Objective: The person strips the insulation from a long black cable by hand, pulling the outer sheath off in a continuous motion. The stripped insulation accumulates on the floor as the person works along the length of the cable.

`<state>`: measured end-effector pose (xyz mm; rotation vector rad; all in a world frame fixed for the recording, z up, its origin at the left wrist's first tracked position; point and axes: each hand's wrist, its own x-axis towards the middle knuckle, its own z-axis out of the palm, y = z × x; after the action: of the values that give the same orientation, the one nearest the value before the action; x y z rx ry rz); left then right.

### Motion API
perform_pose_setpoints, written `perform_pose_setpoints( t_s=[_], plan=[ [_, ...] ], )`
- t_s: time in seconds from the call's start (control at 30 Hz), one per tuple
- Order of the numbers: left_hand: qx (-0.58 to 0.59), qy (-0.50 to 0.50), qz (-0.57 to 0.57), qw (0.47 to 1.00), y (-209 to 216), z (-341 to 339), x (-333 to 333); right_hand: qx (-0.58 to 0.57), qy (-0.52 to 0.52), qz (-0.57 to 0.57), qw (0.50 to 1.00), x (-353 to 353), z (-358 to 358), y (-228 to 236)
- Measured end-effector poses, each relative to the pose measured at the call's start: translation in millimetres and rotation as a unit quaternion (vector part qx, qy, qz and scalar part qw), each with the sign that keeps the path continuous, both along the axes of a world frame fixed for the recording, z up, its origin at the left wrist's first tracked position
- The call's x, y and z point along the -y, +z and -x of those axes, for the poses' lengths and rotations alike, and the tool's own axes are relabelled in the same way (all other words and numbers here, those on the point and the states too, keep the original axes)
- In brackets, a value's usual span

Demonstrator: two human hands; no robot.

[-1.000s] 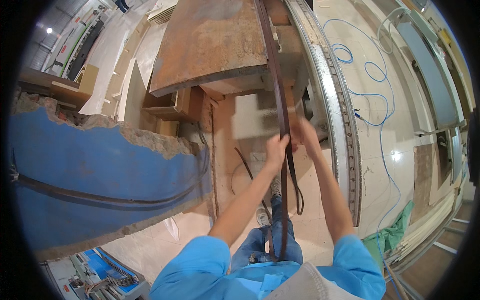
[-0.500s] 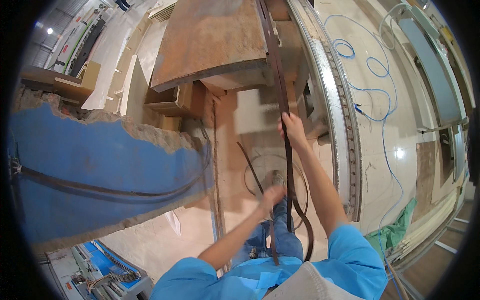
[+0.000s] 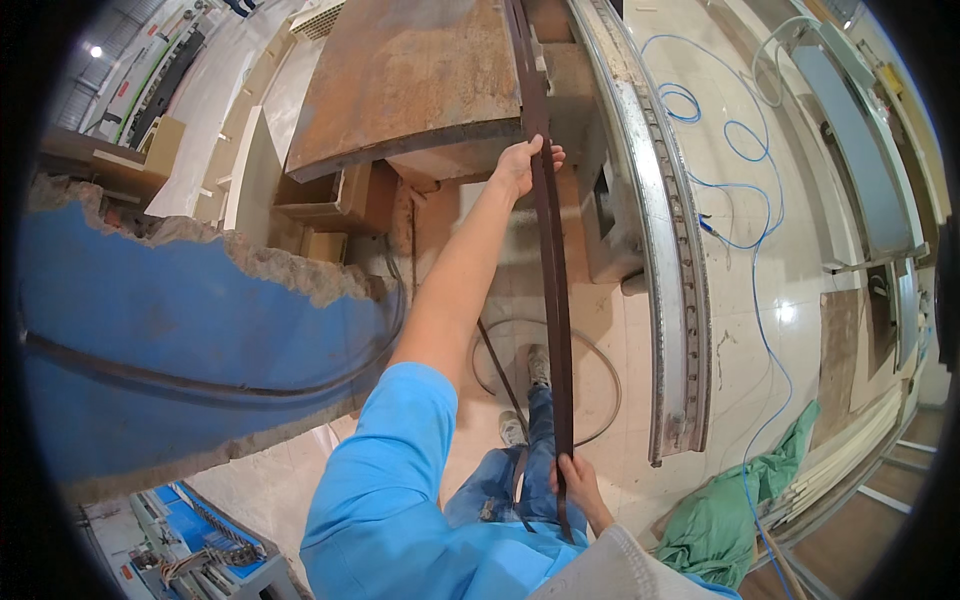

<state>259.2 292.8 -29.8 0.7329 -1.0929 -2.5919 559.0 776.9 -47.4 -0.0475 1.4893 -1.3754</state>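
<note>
A long, flat, dark brown strip (image 3: 553, 290) runs from the far top of the view down to my waist. My left hand (image 3: 526, 166) reaches far forward and is closed around it, thumb on top, beside the corner of a rusty metal plate (image 3: 420, 80). Close to my body, my right hand (image 3: 580, 484) grips the same strip over my thigh. The strip's far end runs out of view, and its near end drops by my shirt. A thinner dark length (image 3: 503, 365) slants down by my legs to the floor.
On the left stands a blue slab with a broken edge (image 3: 200, 300). A metal rail (image 3: 668, 270) runs along the right. Blue hose (image 3: 757, 300) lies over the tiled floor near a green sheet (image 3: 715, 525). Cardboard boxes (image 3: 345, 200) sit under the plate. A hoop of tubing (image 3: 612, 385) circles my feet.
My left hand has moved from low beside the strip to far up it and grips it there. My right hand has come down from the upper strip to near my waist.
</note>
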Motion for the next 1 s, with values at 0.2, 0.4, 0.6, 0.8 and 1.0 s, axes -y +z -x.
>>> perform_pose_setpoints(
  t_s=[0.2,0.4,0.6,0.8,1.0],
  plan=[
    [0.024,0.061,0.103,0.992,-14,-33,-32,0.081,0.113,-0.005,0.99,-46,-14,-47],
    [0.051,0.083,0.113,0.989,-6,-82,-95,-0.155,0.134,0.011,0.979,70,184,-70],
    [0.153,0.068,0.114,0.979,-10,-162,-188,-0.174,-0.032,0.111,0.978,333,363,8],
    [0.158,0.086,-0.004,0.984,-19,-247,-274,0.032,-0.046,0.144,0.988,405,362,39],
    [0.191,-0.116,-0.025,0.974,-26,-297,-300,-0.092,-0.066,0.17,0.979,328,290,-9]
  ],
)
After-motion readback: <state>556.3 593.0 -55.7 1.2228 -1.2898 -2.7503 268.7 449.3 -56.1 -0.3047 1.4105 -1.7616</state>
